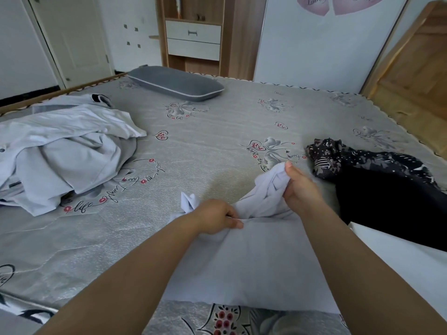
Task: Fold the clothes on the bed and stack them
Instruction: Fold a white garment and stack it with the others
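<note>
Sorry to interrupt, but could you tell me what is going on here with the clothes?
A person is folding laundry on the bed. Both hands grip a white garment in front of them: the left hand pinches a fold, the right hand holds a bunched end. A pale heap and dark clothes lie unfolded.

A grey pillow (176, 83) with pale piping lies at the far end of the mattress; behind it stands a wooden cabinet (193, 35) with two white drawers (193, 41) and an open shelf holding a tube-like bottle (178, 7); a white door (72, 37) stands at the far left; pink heart decals (336, 3) mark the white wall; a wooden board (416, 68) leans at right.
</note>
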